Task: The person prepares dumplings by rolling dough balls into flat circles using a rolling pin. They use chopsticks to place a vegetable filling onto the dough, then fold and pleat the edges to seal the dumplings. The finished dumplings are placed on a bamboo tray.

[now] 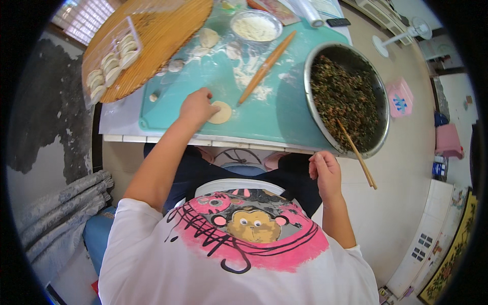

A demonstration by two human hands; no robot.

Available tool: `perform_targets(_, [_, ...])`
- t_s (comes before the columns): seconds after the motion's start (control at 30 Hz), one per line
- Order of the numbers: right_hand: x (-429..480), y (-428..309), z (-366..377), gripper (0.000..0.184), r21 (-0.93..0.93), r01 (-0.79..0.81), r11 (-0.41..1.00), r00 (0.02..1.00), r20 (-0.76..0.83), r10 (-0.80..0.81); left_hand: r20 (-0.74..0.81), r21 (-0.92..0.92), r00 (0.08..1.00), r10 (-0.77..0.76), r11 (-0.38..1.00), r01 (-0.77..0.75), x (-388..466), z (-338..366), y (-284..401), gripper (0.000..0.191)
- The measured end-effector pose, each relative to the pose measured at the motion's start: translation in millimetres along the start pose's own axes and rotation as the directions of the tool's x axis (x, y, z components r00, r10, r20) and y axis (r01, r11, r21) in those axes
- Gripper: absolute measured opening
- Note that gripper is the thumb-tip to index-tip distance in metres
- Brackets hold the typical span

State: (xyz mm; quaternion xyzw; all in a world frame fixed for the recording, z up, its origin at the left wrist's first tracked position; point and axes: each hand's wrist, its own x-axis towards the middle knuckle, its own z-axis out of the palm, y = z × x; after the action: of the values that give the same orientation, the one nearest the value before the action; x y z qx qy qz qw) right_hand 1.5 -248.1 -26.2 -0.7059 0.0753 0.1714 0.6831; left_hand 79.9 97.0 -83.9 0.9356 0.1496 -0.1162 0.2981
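Observation:
My left hand (pixel 197 108) touches the left edge of a round dough wrapper (pixel 220 113) lying on the turquoise mat (pixel 251 127). Whether its fingers grip the edge, I cannot tell. Just off the table's front edge is my right hand (pixel 326 169), fingers curled, with nothing seen in it. A wooden rolling pin (pixel 267 68) lies slantwise on the floured mat. To the right, a large steel bowl (pixel 307 82) holds chopped green filling (pixel 343 101), with wooden chopsticks (pixel 356 154) leaning out over its rim. Small dough pieces (pixel 176 65) and more wrappers (pixel 209 37) lie farther back.
A round woven tray (pixel 167 30) at the back left bears a clear plastic container (pixel 135 34) with several folded dumplings (pixel 110 65). A bowl of flour (pixel 256 28), a plastic-wrap roll (pixel 310 15) and a black remote (pixel 338 22) are at the back. A pink stool (pixel 399 97) stands beyond the steel bowl.

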Motion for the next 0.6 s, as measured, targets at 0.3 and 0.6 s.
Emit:
perform_targets(0.3, [-15, 26, -53, 0.059, -0.165, 0.473, 0.866, 0.678, -0.56, -0.477, -0.092, -0.22, 0.957, 0.276, 0.931, -0.29, -1, 16, -12, 0.02])
perform_targets(0.6, [51, -35, -86, 0.014, -0.393, 0.471, 0.79, 0.627, -0.481, -0.613, 0.27, -0.961, 0.963, -0.01, -0.065, 0.269, -39, 22, 30, 0.022])
